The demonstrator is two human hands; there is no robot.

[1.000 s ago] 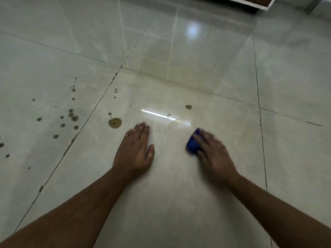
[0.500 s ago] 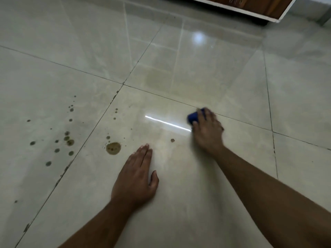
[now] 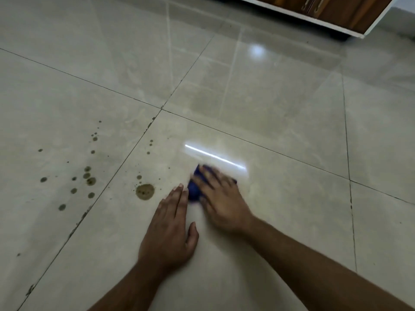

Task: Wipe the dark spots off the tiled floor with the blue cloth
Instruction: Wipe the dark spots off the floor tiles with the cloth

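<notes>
The fingers (image 3: 205,176) of the right hand (image 3: 221,199) were spread and pressed down flat over the blue cloth (image 3: 194,190), pinning it to the tiled floor (image 3: 280,108) rather than pinching it. The hand was blurred, so I could not tell whether the thumb curled under the wad. Just beside it, the left hand (image 3: 169,230) lay palm down with its fingers together and the thumb held out, holding nothing — it looked like a brace.

The cloth sat on the middle tile, its left edge almost at the left fingertips, near the large brown spot (image 3: 145,191) but apart from it. By my judgement the wiping was under way on this tile, with most of the job left: the big spot and the scatter of small spots (image 3: 87,176) across the grout line (image 3: 107,182) were untouched. The next move called for a firm sweep leftward, with the bracing hand out of the path.

Most of the cloth was hidden under the hand. At the far edge a wooden cabinet (image 3: 336,12) was cut off by the frame.
</notes>
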